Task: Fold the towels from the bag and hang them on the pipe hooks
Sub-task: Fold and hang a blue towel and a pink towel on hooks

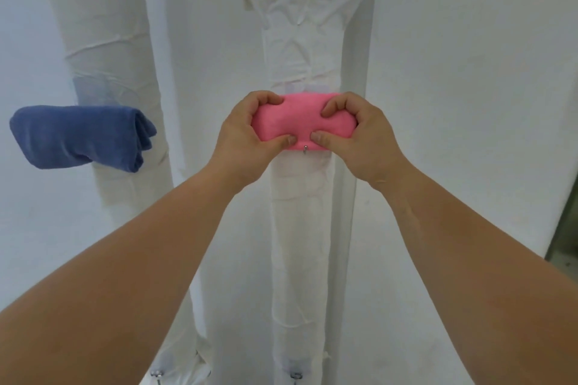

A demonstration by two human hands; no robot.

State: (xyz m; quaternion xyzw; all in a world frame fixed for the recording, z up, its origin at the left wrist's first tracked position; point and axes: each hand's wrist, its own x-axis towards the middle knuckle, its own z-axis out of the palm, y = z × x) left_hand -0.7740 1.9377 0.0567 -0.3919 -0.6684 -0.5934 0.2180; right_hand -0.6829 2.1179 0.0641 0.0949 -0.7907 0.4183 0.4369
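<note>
Pressing pink towel (pixel 301 122) against middle pipe (pixel 301 228), we clamp both ends: left hand (pixel 247 141), right hand (pixel 359 137). Long axis horizontal, crosswise to pipe. Hook (pixel 305 149) pokes out just under lower edge, between our thumbs. Blue towel (pixel 81 134) hangs on left pipe.

My left hand (pixel 247 137) and right hand (pixel 359 134) covered both ends of the pink towel (pixel 301 122), so I could not tell how it was folded there. Only the tip of the hook (pixel 305 148) showed below it; its mount on the wrapped pipe (pixel 300 228) was hidden. The blue towel (pixel 78 134) concealed whatever held it to the left pipe (pixel 109 40). The bottom edge cut off the lower hooks (pixel 295 376), and both forearms ran out of view.
</note>
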